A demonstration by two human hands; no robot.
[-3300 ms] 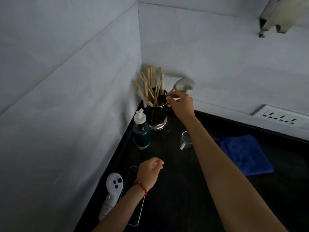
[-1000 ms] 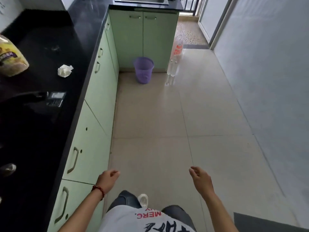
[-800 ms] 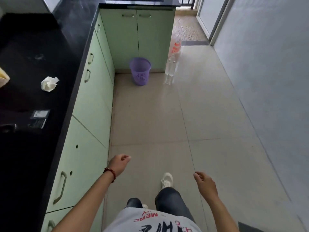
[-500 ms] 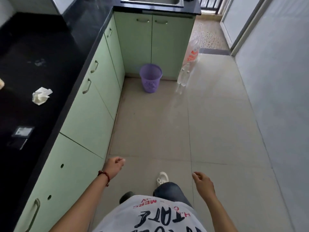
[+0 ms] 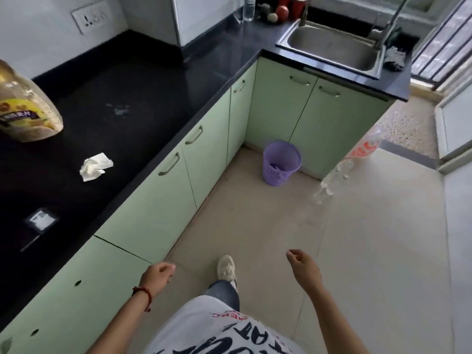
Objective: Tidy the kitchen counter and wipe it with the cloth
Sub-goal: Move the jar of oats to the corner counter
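The black kitchen counter (image 5: pixel 143 98) runs along the left and turns at the far end to a steel sink (image 5: pixel 332 48). On it lie a crumpled white tissue (image 5: pixel 95 166), a bag of cereal (image 5: pixel 24 106), a small dark packet with a white label (image 5: pixel 40 221) and a pale wet smear (image 5: pixel 120 108). My left hand (image 5: pixel 158 277) hangs loosely curled over the floor beside the green cabinets, holding nothing. My right hand (image 5: pixel 304 269) is also empty, fingers half curled. The blue cloth is out of view.
A purple waste basket (image 5: pixel 281 163) stands on the floor by the corner cabinets. Clear plastic bottles (image 5: pixel 342 169) lean near it. Cups, fruit and a bottle (image 5: pixel 275 8) sit beside the sink. A grey rag (image 5: pixel 394 58) lies at the sink's right. Tiled floor stretches ahead.
I turned away from the utensil holder corner, where my right hand held a ladle. Since then the view has lifted and moved along the counter; both hands stay low and empty.
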